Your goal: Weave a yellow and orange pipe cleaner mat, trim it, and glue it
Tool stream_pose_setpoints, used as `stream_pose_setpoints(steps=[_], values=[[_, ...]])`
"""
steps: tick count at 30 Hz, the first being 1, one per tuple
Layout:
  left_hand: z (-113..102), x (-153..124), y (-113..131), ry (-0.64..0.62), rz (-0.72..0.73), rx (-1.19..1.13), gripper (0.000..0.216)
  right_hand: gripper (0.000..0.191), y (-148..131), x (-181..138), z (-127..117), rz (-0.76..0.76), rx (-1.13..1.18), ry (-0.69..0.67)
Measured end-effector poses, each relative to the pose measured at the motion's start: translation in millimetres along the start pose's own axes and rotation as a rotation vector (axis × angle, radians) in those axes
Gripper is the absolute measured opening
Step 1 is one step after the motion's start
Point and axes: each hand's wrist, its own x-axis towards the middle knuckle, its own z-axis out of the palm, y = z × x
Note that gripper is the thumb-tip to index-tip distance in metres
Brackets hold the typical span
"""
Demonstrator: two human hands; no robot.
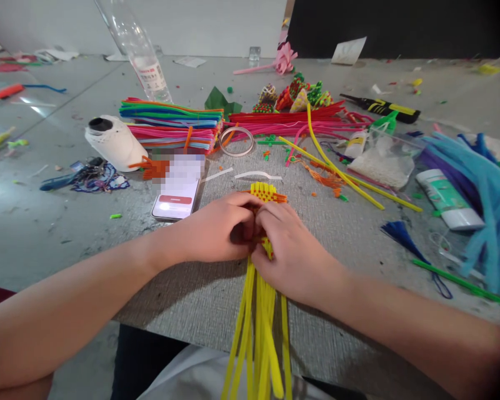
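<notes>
A woven piece of yellow and orange pipe cleaners (pixel 263 191) lies on the table's near part, between my two hands. Its long loose yellow ends (pixel 258 322) hang over the front edge towards my lap. My left hand (pixel 223 225) grips it from the left with curled fingers. From the right, my right hand (pixel 289 250) pinches the same weave, thumb lower and fingers above. Both sets of fingertips meet at its middle and hide that part. Short orange ends stick out at each side near the top. Just left of my left hand lies a lit phone (pixel 179 186).
Bundled coloured pipe cleaners (pixel 170 125) lie behind the phone, near a clear bottle (pixel 144 66) and a white thread cone (pixel 114 143). To the right are loose yellow pipe cleaners (pixel 341 172), a bag of white beads (pixel 383 161), a tube (pixel 448 200) and blue strips (pixel 487 205).
</notes>
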Motion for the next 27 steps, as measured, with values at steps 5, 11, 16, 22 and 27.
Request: stream_pose_setpoints(steps=[5,11,16,22,27], values=[[0.1,0.5,-2.1,0.004,-0.001,-0.011,0.011,0.02,-0.1,1.9,-1.0,0.027,-0.005,-0.003],[1.3,-2.4,-7.7,0.0,0.053,0.018,0.002,0.009,5.7,3.8,-12.6,0.02,0.005,-0.048],[1.2,-2.5,-4.5,-0.014,0.02,0.039,0.003,0.013,7.0,10.0,-20.3,-0.015,-0.029,-0.146],[1.8,0.9,-1.8,-0.028,0.027,0.066,0.008,0.018,4.5,16.8,-19.9,-0.058,-0.138,-0.24],[1.4,2.8,-1.3,-0.001,0.04,0.081,0.005,0.019,18.2,18.9,-22.1,-0.158,-0.096,-0.189]])
